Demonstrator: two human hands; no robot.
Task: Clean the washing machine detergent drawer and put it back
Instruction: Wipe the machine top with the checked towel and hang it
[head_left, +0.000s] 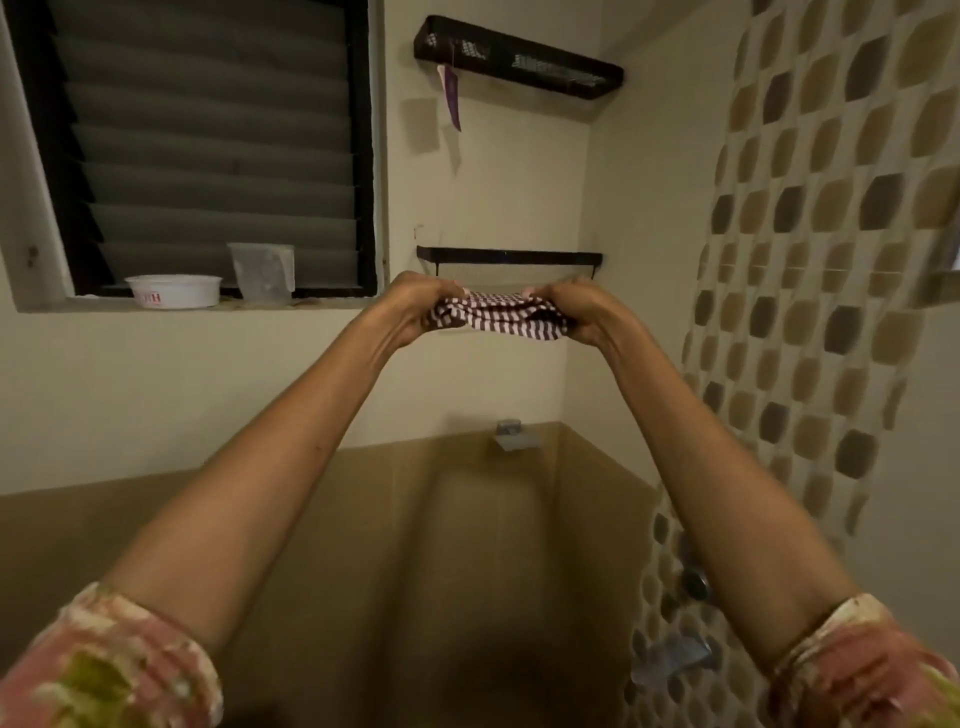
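A checked brown-and-white cloth (498, 314) is stretched and bunched between both raised hands in the head view. My left hand (415, 306) grips its left end and my right hand (576, 312) grips its right end. The cloth hangs just in front of and slightly below the lower black wall shelf (509, 256). Neither the detergent drawer nor the washing machine is in view.
A second black wire shelf (519, 57) sits higher on the wall with a purple tag (451, 96) hanging from it. On the window sill stand a white tub (174, 291) and a clear plastic container (262, 270). Taps (693, 582) are on the tiled right wall.
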